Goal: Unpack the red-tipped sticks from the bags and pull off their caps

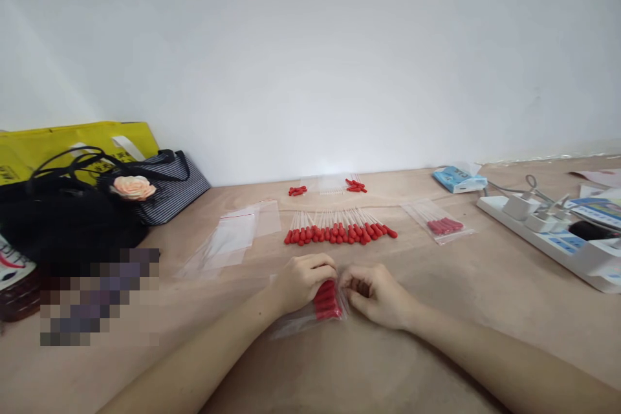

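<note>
A clear zip bag (294, 326) lies on the table in front of me, with several red-headed sticks (327, 303) inside. Their red heads point to the right, and my left hand hides part of them. My left hand (303, 281) is closed on the bag's upper side, over the red heads. At the bag's right edge, my right hand (381, 296) has its fingers curled and pinches the plastic. Just beyond my hands, a row of loose white sticks with red heads (339, 233) is spread out, heads toward me.
Flat clear zip bags (233, 236) overlap at the left. A filled bag of red-headed sticks (444, 225) lies right. Small red pieces (297, 191) sit near the wall. A power strip (548, 239) and tissue pack (458, 178) stand right, a striped bag (172, 191) left.
</note>
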The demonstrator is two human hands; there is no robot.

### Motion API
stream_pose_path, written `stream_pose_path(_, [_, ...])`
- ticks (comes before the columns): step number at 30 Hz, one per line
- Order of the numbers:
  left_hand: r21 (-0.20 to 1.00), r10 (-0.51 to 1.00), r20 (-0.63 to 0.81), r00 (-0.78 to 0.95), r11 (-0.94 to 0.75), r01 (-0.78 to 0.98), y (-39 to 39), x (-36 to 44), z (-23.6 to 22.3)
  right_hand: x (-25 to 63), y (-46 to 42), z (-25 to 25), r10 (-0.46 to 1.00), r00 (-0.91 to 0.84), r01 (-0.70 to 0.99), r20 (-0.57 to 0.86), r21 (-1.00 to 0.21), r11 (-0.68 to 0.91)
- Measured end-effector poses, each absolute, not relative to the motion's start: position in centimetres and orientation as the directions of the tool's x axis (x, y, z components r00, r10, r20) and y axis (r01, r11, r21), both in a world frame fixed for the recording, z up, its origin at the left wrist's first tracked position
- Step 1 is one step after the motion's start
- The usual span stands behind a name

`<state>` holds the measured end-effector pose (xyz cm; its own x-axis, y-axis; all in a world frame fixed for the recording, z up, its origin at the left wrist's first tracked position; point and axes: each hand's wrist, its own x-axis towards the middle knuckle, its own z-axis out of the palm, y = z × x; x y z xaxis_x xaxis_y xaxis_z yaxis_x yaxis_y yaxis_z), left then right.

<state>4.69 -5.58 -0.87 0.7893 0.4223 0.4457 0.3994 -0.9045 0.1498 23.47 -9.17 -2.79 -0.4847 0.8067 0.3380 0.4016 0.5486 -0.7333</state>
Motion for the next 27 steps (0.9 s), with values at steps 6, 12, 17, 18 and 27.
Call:
stream_pose_path(6, [0.125, 0.413, 0.451, 0.792, -0.907, 0.402, -5.5, 4.7, -0.9, 24.0, -8.4, -3.0, 0.448, -0.639, 0.564, 0.625, -0.015, 0.826])
stream_pose_path(12, [-0.160, 0.255, 0.369, 0.894, -0.930, 0.331, -5.2, 4.5, -0.5, 23.9, -7.9, -3.3, 0.297, -0.707, 0.527, 0.642, 0.198, 0.827])
stream_pose_path(17, [-0.244, 0.210, 0.253, 0.944, -0.931, 0.273, -5.3, 4.6, 0.0, 23.8, -8.0, -3.3, 0.213, -0.719, 0.489, 0.661, 0.264, 0.831])
stream_pose_path(18, [-0.248, 0.210, 0.234, 0.949, -0.931, 0.267, -5.3, 4.6, 0.1, 23.8, -8.0, -3.3, 0.212, -0.729, 0.483, 0.651, 0.270, 0.833])
stream_pose_path(27, [0.054, 0.398, 0.255, 0.881, -0.916, 0.398, -5.0, 3.3, 0.6, 24.9, -7.6, -3.0, 0.462, -0.722, 0.566, 0.515, 0.056, 0.823])
